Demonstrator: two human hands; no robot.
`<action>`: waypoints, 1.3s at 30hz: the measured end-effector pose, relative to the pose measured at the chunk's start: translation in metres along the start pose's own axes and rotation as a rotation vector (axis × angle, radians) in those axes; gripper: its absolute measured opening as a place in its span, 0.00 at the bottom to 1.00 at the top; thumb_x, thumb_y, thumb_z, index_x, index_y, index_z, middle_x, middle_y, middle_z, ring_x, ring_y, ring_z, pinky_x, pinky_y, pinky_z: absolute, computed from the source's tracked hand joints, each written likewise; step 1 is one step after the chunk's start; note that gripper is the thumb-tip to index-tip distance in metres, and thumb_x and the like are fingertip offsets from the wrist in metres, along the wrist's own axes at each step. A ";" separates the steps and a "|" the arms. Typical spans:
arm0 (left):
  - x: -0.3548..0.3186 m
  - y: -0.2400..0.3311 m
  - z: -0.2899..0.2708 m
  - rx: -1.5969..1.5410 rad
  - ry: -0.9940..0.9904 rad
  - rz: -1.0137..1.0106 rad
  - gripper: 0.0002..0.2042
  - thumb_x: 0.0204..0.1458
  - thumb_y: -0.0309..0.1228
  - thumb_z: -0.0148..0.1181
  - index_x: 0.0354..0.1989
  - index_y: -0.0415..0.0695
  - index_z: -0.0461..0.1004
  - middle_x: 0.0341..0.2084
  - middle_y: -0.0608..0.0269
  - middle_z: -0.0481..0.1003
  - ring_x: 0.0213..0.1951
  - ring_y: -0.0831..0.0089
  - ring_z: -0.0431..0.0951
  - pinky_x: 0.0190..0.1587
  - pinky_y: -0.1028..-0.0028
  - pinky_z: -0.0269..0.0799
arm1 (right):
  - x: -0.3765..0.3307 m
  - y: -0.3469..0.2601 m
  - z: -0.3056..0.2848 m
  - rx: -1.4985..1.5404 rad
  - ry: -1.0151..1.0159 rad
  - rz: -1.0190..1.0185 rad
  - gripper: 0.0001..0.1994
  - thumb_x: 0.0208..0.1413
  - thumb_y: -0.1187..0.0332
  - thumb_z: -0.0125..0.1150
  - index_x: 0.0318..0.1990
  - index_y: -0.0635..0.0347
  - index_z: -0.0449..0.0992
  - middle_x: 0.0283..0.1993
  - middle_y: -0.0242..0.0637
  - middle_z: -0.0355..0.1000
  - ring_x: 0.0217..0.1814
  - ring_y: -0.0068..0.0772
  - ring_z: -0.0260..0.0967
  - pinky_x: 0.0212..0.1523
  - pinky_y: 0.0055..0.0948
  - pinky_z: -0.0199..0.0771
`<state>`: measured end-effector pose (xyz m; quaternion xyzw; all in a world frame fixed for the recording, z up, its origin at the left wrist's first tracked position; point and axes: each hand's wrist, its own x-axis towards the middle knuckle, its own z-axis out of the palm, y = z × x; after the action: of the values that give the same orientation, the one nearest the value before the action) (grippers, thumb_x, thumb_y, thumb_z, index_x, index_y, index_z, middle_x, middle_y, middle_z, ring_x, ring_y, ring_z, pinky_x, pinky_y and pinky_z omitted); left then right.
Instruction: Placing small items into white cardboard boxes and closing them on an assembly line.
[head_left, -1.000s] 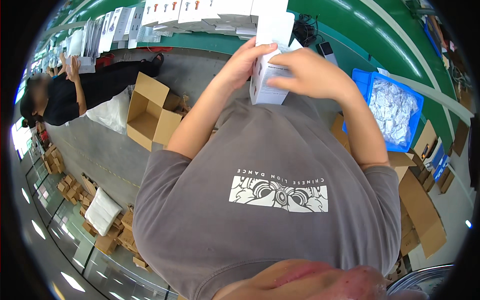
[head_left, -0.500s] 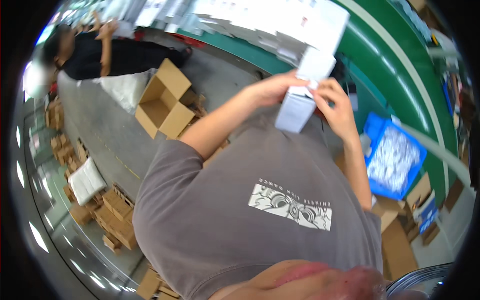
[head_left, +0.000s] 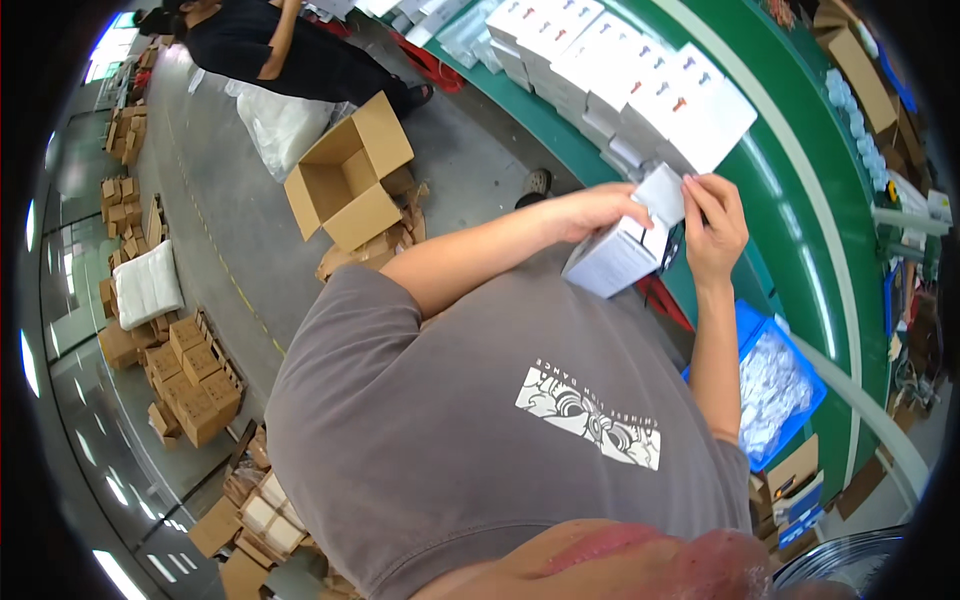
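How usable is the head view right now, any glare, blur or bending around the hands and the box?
Head view: sharp and evenly lit on the white box, left hand and right hand; fisheye bends the green conveyor toward the rim; bright window glare on the far-left floor; black corners.

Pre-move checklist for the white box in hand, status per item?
1. Left hand holds the small white box: ok.
2. Right hand on the open end flap: ok.
3. Flap closed: not ok, it stands up.
4. Contents seated inside: cannot tell, something dark shows at the opening.
5. Row of white boxes on the green table lined up beside the hands: ok.
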<state>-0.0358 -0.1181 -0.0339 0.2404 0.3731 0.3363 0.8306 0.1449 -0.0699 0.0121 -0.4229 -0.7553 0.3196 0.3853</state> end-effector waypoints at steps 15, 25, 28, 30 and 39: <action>0.001 -0.015 -0.020 -0.239 -0.218 0.023 0.17 0.55 0.39 0.55 0.51 0.46 0.67 0.46 0.66 0.72 0.50 0.74 0.72 0.56 0.69 0.65 | -0.044 -0.001 -0.013 0.299 -0.261 0.076 0.09 0.53 0.76 0.64 0.42 0.63 0.83 0.46 0.38 0.80 0.50 0.33 0.77 0.52 0.30 0.74; -0.014 -0.016 -0.009 -0.037 -0.073 -0.001 0.23 0.58 0.44 0.57 0.57 0.47 0.62 0.50 0.65 0.68 0.53 0.75 0.68 0.58 0.69 0.62 | -0.065 -0.021 -0.007 0.102 -0.247 -0.094 0.12 0.52 0.78 0.64 0.46 0.64 0.81 0.49 0.42 0.78 0.55 0.42 0.74 0.58 0.36 0.70; -0.021 -0.012 -0.012 0.015 -0.056 0.032 0.24 0.58 0.44 0.57 0.58 0.47 0.61 0.51 0.65 0.68 0.54 0.76 0.68 0.58 0.70 0.62 | -0.066 -0.020 0.005 0.061 -0.229 -0.138 0.13 0.51 0.79 0.64 0.46 0.64 0.80 0.50 0.43 0.77 0.56 0.43 0.73 0.59 0.36 0.69; -0.021 -0.007 -0.016 0.034 -0.058 0.033 0.25 0.58 0.45 0.58 0.58 0.47 0.60 0.51 0.66 0.68 0.54 0.76 0.68 0.57 0.71 0.62 | -0.062 -0.017 0.013 0.075 -0.147 -0.140 0.13 0.51 0.79 0.65 0.45 0.64 0.80 0.48 0.42 0.77 0.54 0.43 0.73 0.57 0.35 0.70; -0.018 0.017 -0.037 0.236 -0.080 0.116 0.39 0.54 0.44 0.64 0.67 0.42 0.49 0.57 0.55 0.65 0.60 0.68 0.64 0.62 0.69 0.59 | -0.011 -0.019 0.026 0.187 -0.113 0.259 0.07 0.50 0.79 0.66 0.38 0.65 0.79 0.41 0.40 0.77 0.45 0.35 0.74 0.47 0.30 0.72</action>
<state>-0.0794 -0.1147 -0.0372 0.3707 0.3620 0.3277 0.7900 0.1191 -0.0922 0.0110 -0.4605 -0.6819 0.4589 0.3353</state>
